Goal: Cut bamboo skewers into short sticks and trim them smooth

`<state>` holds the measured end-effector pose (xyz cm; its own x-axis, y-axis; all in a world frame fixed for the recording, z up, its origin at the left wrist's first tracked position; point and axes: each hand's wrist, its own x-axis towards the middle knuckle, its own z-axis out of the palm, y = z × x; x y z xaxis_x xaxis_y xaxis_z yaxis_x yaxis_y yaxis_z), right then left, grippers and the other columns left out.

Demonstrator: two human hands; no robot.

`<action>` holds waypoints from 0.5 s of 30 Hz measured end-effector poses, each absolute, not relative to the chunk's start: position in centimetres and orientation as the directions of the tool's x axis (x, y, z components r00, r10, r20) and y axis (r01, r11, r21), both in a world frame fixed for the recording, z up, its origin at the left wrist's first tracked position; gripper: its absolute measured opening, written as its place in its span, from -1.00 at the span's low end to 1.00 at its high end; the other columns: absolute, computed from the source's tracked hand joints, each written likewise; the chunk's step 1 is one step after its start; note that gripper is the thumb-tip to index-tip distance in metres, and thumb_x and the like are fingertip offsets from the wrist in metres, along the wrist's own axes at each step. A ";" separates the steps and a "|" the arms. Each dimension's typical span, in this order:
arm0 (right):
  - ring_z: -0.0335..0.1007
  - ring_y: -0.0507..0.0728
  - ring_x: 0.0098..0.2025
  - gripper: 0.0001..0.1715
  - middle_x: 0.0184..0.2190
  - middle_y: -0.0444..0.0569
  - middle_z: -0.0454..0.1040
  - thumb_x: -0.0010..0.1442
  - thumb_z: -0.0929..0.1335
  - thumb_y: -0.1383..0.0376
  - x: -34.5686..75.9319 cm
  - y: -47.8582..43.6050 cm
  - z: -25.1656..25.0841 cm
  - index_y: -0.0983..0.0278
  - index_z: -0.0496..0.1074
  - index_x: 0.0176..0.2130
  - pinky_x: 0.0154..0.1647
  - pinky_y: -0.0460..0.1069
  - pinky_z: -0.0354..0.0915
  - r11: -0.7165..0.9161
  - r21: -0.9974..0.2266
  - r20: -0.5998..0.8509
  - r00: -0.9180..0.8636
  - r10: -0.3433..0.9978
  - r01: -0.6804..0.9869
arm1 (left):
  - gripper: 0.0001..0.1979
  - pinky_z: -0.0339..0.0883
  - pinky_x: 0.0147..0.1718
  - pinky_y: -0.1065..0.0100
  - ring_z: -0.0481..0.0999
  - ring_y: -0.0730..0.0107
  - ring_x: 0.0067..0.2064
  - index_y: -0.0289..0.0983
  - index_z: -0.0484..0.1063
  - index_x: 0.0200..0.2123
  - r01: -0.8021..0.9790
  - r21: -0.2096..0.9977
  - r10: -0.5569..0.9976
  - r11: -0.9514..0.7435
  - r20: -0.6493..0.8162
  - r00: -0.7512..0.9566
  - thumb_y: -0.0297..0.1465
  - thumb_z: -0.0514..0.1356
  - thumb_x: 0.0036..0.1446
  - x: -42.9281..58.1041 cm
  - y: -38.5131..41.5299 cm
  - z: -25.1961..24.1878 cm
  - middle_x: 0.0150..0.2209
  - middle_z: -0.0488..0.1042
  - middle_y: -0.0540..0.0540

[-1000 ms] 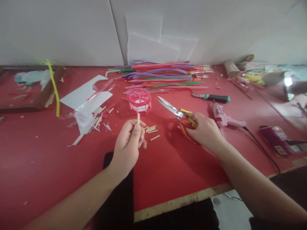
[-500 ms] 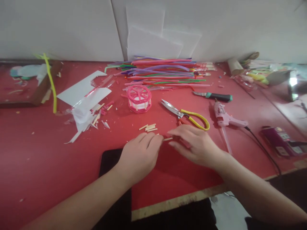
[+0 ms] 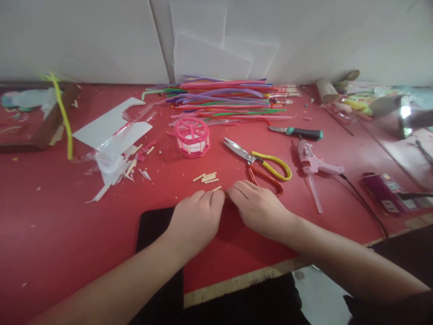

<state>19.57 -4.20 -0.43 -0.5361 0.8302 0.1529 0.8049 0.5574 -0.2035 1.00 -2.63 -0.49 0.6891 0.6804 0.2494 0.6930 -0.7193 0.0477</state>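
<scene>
My left hand [image 3: 198, 219] and my right hand [image 3: 259, 207] rest close together on the red table [image 3: 61, 225], fingertips nearly touching, fingers curled around a small wooden stick piece that is mostly hidden. Just beyond them lie several short wooden stick pieces [image 3: 206, 177]. Scissors [image 3: 259, 162] with yellow and red handles lie right of those, near my right hand. A pink wheel-shaped straw model [image 3: 191, 136] stands behind the sticks.
A pile of coloured straws [image 3: 223, 99] lies at the back. A pink glue gun [image 3: 313, 164] and a green-handled knife [image 3: 297, 132] lie at right, a purple power strip [image 3: 389, 194] further right. White paper and plastic scraps [image 3: 111, 144] sit left. A black tablet [image 3: 155, 225] lies under my left forearm.
My right hand left the scissors and came to the left hand. The left hand lowered the stick from upright down to the table, and both hands closed together over it.
</scene>
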 end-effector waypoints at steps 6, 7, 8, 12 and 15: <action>0.19 0.10 -0.39 -0.71 -0.40 -0.02 0.34 0.21 0.13 0.53 19.3 -4.2 -0.3 0.33 0.35 -0.23 -0.39 -0.03 0.15 0.541 -0.266 0.113 -0.531 0.840 0.798 | -0.80 0.25 -0.64 0.32 0.45 0.18 -0.53 -0.28 0.38 -0.38 0.684 0.069 0.678 -0.726 0.236 0.696 -0.62 0.02 0.06 1.0 -2.4 -0.4 -0.56 0.41 -0.08; 0.18 0.10 -0.39 -0.71 -0.40 -0.02 0.33 0.20 0.13 0.54 19.3 -4.2 -0.3 0.33 0.35 -0.24 -0.38 -0.02 0.15 0.530 -0.268 0.105 -0.523 0.846 0.805 | -0.80 0.24 -0.64 0.32 0.45 0.19 -0.53 -0.28 0.38 -0.38 0.685 0.070 0.679 -0.725 0.236 0.695 -0.62 0.01 0.06 1.1 -2.3 -0.4 -0.57 0.41 -0.07; 0.18 0.11 -0.39 -0.71 -0.40 -0.02 0.33 0.18 0.13 0.55 19.2 -4.2 -0.2 0.32 0.34 -0.26 -0.38 -0.02 0.15 0.521 -0.265 0.098 -0.515 0.852 0.812 | -0.80 0.23 -0.65 0.33 0.45 0.20 -0.54 -0.27 0.37 -0.39 0.686 0.068 0.680 -0.724 0.235 0.694 -0.61 0.01 0.07 1.1 -2.3 -0.3 -0.58 0.40 -0.07; 0.16 0.13 -0.36 -0.71 -0.39 0.02 0.32 0.12 0.13 0.58 19.2 -4.1 -0.1 0.31 0.32 -0.35 -0.37 0.00 0.14 0.521 -0.258 0.109 -0.511 0.852 0.814 | -0.81 0.17 -0.67 0.34 0.44 0.22 -0.59 -0.27 0.37 -0.40 0.699 0.064 0.689 -0.712 0.254 0.678 -0.60 0.01 0.07 1.1 -2.4 -0.3 -0.61 0.40 -0.05; 0.15 0.13 -0.37 -0.72 -0.41 0.00 0.32 0.05 0.15 0.58 19.2 -4.0 -0.3 0.30 0.31 -0.37 -0.39 -0.01 0.12 0.534 -0.260 0.126 -0.520 0.845 0.804 | -0.83 0.13 -0.69 0.35 0.44 0.23 -0.62 -0.28 0.37 -0.42 0.703 0.074 0.692 -0.707 0.278 0.666 -0.59 0.02 0.06 1.0 -2.6 -0.4 -0.63 0.39 -0.04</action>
<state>19.15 -4.03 -0.30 -0.5202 0.8447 0.1258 0.8043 0.5341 -0.2604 1.01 -2.56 -0.36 0.6663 0.6919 0.2779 0.7034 -0.7070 0.0738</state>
